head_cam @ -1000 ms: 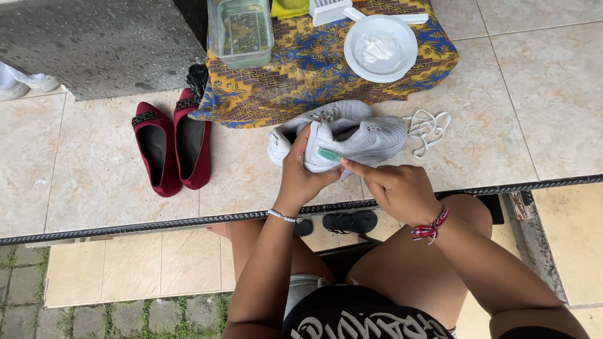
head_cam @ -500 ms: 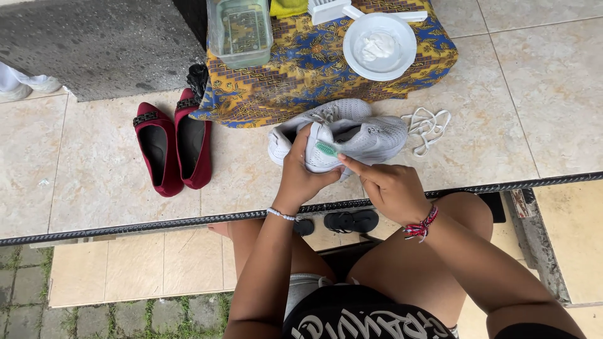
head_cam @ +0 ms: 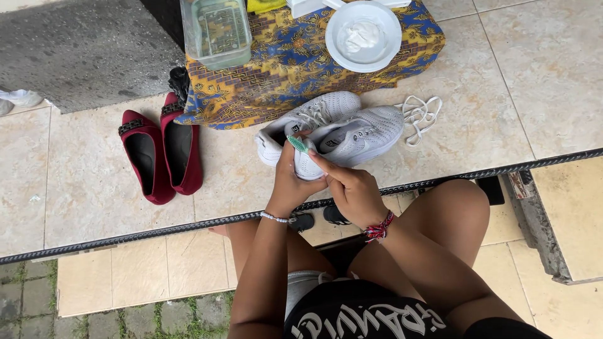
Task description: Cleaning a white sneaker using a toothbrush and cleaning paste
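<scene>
Two white sneakers lie on the tiled floor. The nearer sneaker [head_cam: 361, 135] has its heel toward me, and the other sneaker [head_cam: 317, 112] sits just behind it. My left hand [head_cam: 290, 183] grips the heel of the nearer sneaker. My right hand [head_cam: 352, 188] holds a small green brush [head_cam: 298, 144], whose head rests on that heel. Loose white laces [head_cam: 421, 113] lie to the right of the shoes.
A patterned blue and yellow cloth [head_cam: 289, 69] carries a white bowl [head_cam: 334, 53] of white paste and a clear plastic container [head_cam: 217, 31]. A pair of dark red flats [head_cam: 160, 150] stands at the left. A dark metal bar [head_cam: 157, 229] crosses the view above my knees.
My right hand has come up from beside the sneaker and brought the green brush onto its heel. My left hand stays on the heel.
</scene>
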